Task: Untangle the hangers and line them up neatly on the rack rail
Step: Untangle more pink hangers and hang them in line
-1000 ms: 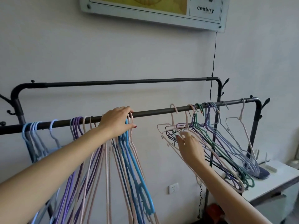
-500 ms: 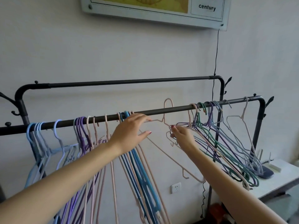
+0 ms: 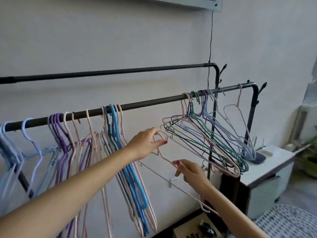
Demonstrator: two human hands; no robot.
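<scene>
The black front rail (image 3: pixel 151 102) carries sorted hangers on its left part: light blue (image 3: pixel 25 133), purple (image 3: pixel 57 124), pink (image 3: pixel 89 127) and blue (image 3: pixel 112 121). A tangled bunch of hangers (image 3: pixel 205 134) in pink, green, purple and grey hangs near the rail's right end. One pink hanger (image 3: pixel 164 158) is off the rail, held tilted in the gap between the groups. My left hand (image 3: pixel 145 143) pinches its hook. My right hand (image 3: pixel 190 170) grips its sloping arm lower down.
A second black rail (image 3: pixel 120 72) runs behind and above. A white cabinet (image 3: pixel 267 170) with a dark blue object (image 3: pixel 257 158) stands under the rack's right end. A plant (image 3: pixel 310 160) is at far right, patterned fabric (image 3: pixel 288 222) at bottom right. A black cable (image 3: pixel 210 40) hangs down the wall.
The pink hanger came off the rail and now sits lower, between both hands. My left hand moved right onto its hook; my right hand dropped to its arm. The view shifted right.
</scene>
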